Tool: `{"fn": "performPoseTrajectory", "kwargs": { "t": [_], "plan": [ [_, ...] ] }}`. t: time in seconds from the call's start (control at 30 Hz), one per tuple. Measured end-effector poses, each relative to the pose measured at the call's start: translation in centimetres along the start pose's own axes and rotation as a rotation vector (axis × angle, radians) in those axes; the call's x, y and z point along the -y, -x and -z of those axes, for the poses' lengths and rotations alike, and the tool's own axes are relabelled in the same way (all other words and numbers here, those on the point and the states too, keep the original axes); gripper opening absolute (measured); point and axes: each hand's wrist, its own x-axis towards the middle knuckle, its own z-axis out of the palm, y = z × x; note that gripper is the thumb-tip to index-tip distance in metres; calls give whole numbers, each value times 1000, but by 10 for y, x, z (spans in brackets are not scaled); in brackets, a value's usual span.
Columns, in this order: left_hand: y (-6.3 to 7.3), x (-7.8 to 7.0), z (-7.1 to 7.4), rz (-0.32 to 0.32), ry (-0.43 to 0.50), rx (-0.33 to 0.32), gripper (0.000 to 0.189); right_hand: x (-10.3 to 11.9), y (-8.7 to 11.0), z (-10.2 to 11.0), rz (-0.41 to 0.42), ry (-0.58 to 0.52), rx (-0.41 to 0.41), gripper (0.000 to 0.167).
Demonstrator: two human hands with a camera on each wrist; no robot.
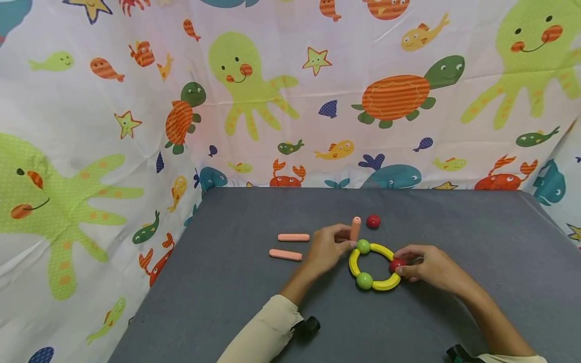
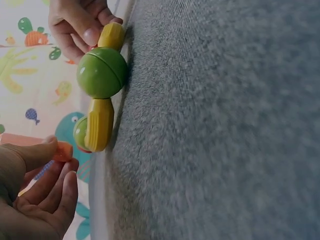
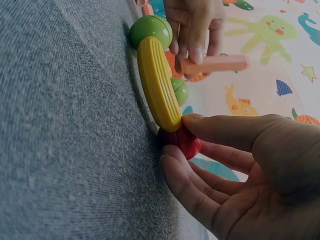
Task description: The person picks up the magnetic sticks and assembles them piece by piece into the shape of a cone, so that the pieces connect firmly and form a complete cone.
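A ring of curved yellow pieces [image 1: 386, 285] joined by two green balls [image 1: 364, 281] and a red ball [image 1: 397, 265] lies flat on the grey table. My right hand [image 1: 431, 267] pinches that red ball between thumb and fingers. On the ring's far left side, my left hand [image 1: 328, 246] pinches an orange stick [image 1: 355, 228] by its lower end, upright above the upper green ball [image 1: 363, 246]. In the right wrist view the stick [image 3: 220, 64] appears apart from the green balls.
Two more orange sticks [image 1: 293, 237] lie side by side left of my left hand. A loose red ball [image 1: 373, 221] sits beyond the ring. Behind the grey table [image 1: 236, 302] hangs a white cloth [image 1: 281, 45] printed with sea animals.
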Motion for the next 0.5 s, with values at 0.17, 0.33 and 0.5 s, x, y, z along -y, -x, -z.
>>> {"fn": "performPoseTrajectory", "kwargs": {
  "t": [0.17, 0.33, 0.5],
  "plan": [
    [-5, -1, -5, -2, 17, 6, 28, 1, 0, -1, 14, 4, -5, 41],
    [-9, -3, -9, -17, 12, 4, 29, 0, 0, -1, 16, 13, -9, 42],
    [-11, -5, -14, -54, 23, -6, 27, -1, 0, -3, 21, 10, -17, 41]
  ]
}}
